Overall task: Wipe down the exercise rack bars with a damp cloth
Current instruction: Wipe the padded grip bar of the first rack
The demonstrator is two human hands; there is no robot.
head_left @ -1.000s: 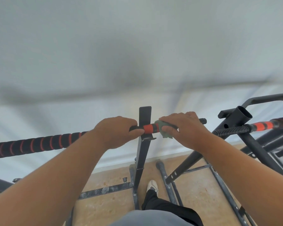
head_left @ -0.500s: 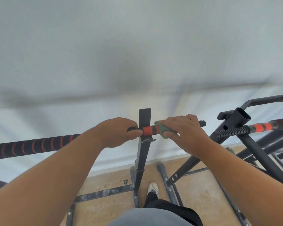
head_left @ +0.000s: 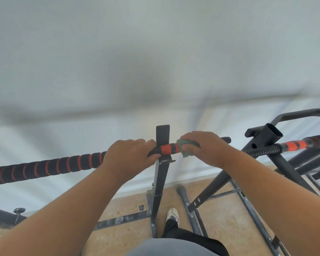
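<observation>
my left hand (head_left: pixel 129 156) grips the striped bar (head_left: pixel 44 168) beside the post (head_left: pixel 162 163); my right hand (head_left: pixel 205 148) pinches the green cloth (head_left: pixel 182 145) around it.

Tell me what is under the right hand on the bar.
Under the right hand a crumpled green cloth shows, held against the black-and-orange bar. The bar's end pokes out beyond the hand. The bar surface beneath the palm and the rest of the cloth are covered.
</observation>
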